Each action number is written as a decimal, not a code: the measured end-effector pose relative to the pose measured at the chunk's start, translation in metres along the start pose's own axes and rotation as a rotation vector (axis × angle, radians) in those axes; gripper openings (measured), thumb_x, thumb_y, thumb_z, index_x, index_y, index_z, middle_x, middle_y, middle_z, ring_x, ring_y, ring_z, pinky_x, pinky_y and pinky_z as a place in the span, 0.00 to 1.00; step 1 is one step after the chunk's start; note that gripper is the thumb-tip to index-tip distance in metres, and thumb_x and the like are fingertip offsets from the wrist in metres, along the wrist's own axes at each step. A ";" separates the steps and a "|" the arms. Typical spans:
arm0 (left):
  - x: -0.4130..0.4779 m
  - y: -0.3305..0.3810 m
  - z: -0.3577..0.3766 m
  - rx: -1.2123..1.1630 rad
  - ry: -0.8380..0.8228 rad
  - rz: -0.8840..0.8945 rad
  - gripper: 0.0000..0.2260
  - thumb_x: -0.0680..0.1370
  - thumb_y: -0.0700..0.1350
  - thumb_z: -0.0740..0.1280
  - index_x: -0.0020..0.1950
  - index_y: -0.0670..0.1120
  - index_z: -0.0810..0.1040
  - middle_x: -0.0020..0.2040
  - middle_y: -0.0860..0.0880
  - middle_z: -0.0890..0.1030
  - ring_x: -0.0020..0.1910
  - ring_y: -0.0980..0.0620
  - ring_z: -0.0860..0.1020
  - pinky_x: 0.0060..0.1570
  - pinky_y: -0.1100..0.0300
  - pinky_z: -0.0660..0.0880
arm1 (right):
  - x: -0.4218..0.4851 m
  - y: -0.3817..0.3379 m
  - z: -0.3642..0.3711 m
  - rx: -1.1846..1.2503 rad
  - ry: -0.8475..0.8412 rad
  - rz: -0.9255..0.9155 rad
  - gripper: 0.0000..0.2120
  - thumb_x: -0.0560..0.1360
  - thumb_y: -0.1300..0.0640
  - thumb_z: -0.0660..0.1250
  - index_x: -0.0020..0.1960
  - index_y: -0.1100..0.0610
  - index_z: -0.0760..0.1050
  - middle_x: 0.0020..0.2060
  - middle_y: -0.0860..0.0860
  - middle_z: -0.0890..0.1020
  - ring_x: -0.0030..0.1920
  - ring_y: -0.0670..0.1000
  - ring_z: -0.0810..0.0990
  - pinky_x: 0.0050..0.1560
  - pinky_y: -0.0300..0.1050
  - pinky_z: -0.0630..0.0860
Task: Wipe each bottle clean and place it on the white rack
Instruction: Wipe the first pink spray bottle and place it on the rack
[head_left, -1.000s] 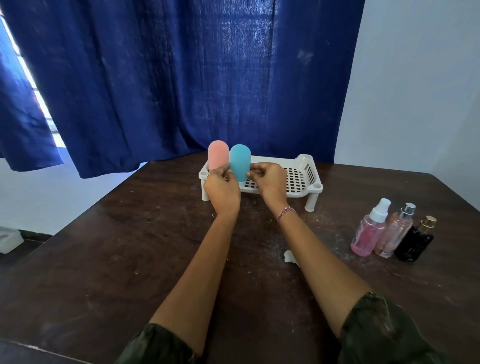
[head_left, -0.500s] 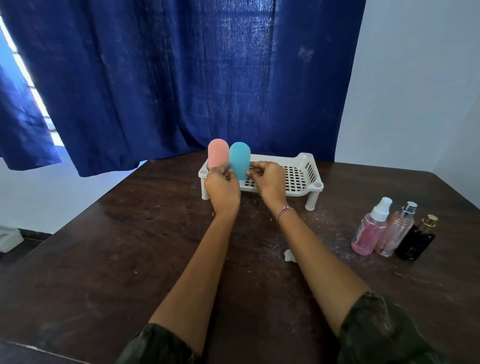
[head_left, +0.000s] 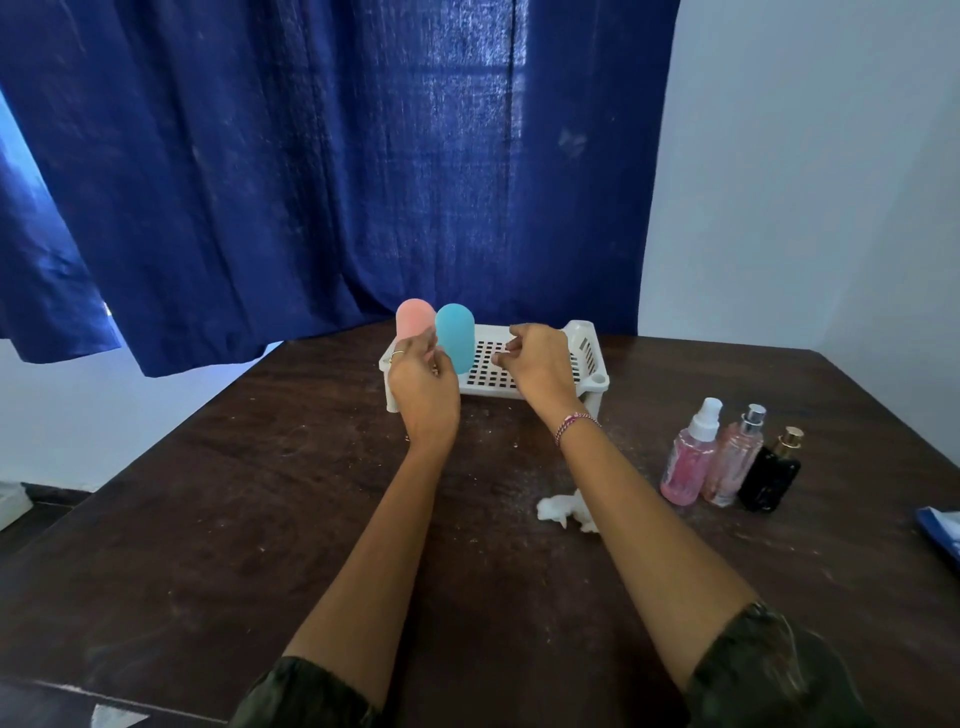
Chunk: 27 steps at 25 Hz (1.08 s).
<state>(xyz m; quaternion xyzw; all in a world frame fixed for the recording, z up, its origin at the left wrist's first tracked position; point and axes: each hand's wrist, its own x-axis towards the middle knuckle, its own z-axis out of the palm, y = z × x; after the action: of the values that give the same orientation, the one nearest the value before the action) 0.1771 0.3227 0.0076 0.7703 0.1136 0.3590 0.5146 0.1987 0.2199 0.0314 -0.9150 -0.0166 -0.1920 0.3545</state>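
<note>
Fingers (head_left: 415, 347) of left hand (head_left: 423, 387) and right hand (head_left: 540, 364) curl loosely, empty, over the white rack (head_left: 589, 358), beside its blue bottle (head_left: 454, 335).

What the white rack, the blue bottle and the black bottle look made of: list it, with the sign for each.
White rack: moulded plastic, smooth; the grid floor and slotted walls look cast in one piece. Blue bottle: matte, probably silicone or frosted plastic; rounded, no glare. Black bottle: glossy, glass or hard plastic, cannot tell which; shiny gold-coloured cap, maybe metal.
</note>
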 end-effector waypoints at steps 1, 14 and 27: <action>-0.004 0.004 -0.001 -0.004 -0.006 0.021 0.15 0.79 0.37 0.63 0.65 0.41 0.75 0.63 0.44 0.77 0.60 0.50 0.76 0.61 0.60 0.72 | -0.005 0.000 -0.005 0.011 0.004 -0.005 0.22 0.73 0.58 0.70 0.65 0.61 0.71 0.59 0.57 0.78 0.55 0.53 0.79 0.57 0.43 0.74; -0.104 0.070 0.005 -0.110 -0.168 0.202 0.12 0.78 0.40 0.65 0.61 0.41 0.79 0.58 0.44 0.80 0.55 0.52 0.77 0.57 0.66 0.72 | -0.092 0.024 -0.090 0.008 0.219 -0.144 0.16 0.74 0.63 0.67 0.62 0.61 0.75 0.56 0.57 0.81 0.55 0.53 0.79 0.58 0.43 0.74; -0.148 0.122 0.060 -0.065 -0.542 0.158 0.15 0.77 0.34 0.62 0.63 0.40 0.76 0.61 0.44 0.79 0.60 0.50 0.77 0.60 0.66 0.69 | -0.106 0.078 -0.164 -0.379 0.216 -0.105 0.12 0.77 0.66 0.60 0.60 0.65 0.75 0.55 0.60 0.78 0.55 0.56 0.76 0.53 0.43 0.72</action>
<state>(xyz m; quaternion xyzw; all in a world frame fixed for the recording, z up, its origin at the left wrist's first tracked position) 0.0874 0.1455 0.0368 0.8277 -0.1004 0.1825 0.5211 0.0572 0.0654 0.0538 -0.9373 0.0104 -0.3067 0.1653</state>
